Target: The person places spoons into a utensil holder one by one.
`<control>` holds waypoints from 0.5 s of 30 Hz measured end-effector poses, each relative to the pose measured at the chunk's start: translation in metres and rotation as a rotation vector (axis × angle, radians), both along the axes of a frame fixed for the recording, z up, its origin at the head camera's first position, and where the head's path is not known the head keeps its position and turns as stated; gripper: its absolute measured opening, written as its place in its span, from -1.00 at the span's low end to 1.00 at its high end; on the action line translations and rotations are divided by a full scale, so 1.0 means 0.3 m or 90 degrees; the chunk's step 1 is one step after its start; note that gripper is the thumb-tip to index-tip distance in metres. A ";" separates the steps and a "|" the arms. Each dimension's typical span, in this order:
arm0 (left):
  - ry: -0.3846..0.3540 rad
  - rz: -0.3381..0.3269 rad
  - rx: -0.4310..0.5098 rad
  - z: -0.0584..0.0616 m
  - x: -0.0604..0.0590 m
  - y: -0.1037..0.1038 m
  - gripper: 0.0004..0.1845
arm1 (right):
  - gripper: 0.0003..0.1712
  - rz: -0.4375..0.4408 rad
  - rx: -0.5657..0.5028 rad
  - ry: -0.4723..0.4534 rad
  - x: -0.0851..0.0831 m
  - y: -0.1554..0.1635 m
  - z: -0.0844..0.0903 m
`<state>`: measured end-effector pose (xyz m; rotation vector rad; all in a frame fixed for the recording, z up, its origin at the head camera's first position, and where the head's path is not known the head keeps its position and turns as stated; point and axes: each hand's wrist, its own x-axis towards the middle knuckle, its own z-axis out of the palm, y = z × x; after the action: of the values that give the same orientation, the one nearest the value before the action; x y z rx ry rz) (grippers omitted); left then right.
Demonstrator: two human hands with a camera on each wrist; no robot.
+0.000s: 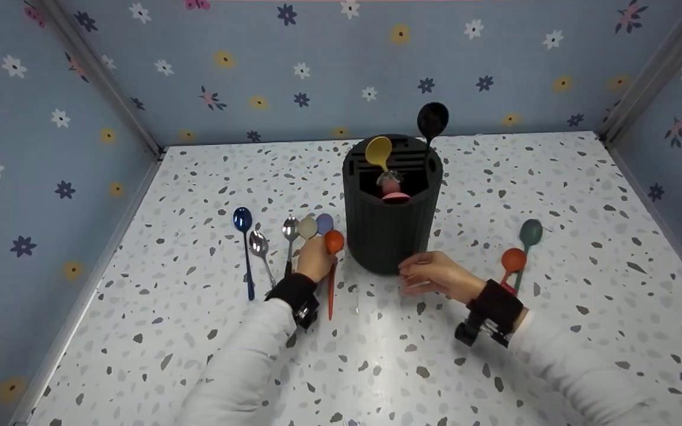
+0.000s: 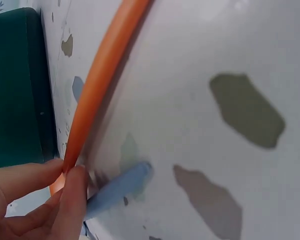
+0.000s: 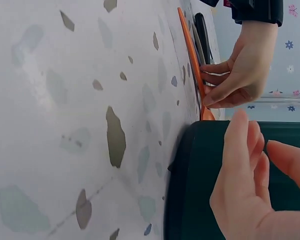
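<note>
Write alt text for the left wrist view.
Fingers of the left hand pinch an orange spoon handle lying on a white speckled table. A blue handle lies beside it, a dark holder at left.

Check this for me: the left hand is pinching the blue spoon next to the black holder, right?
Not quite. The left hand pinches the orange spoon, not a blue one, beside the black holder; the left wrist view shows fingers on its orange handle.

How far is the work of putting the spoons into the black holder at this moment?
Done: three spoons stand in the black holder. In hand: the left hand pinches the orange spoon, which lies on the table; the right hand rests by the holder's base, holding nothing. Left: five more spoons beside the left hand and two near the right wrist.
</note>
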<state>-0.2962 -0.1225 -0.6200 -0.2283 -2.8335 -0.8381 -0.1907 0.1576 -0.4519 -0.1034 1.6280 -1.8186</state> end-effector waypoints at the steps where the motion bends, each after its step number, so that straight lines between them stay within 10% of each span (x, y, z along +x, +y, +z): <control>1: -0.011 0.008 -0.007 -0.046 -0.026 -0.006 -0.85 | -0.61 -0.001 0.004 0.000 0.002 -0.004 -0.003; 3: 0.028 0.016 -0.013 -0.158 -0.078 -0.023 -0.83 | -0.59 0.001 0.009 -0.001 0.005 -0.012 -0.007; 7: 0.007 0.028 -0.023 -0.220 -0.115 -0.028 -0.81 | -0.56 0.006 0.017 -0.003 0.011 -0.025 -0.015; 10: 0.001 0.024 -0.022 -0.217 -0.116 -0.026 -0.79 | -0.55 0.010 0.012 -0.010 0.014 -0.033 -0.019; 15: -0.044 0.034 0.017 -0.074 -0.037 -0.003 -0.87 | -0.55 0.017 0.013 -0.016 0.016 -0.039 -0.025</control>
<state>-0.3072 -0.1234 -0.6420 -0.1218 -2.8756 -0.8875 -0.1857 0.1458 -0.4594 -0.0924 1.6198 -1.7762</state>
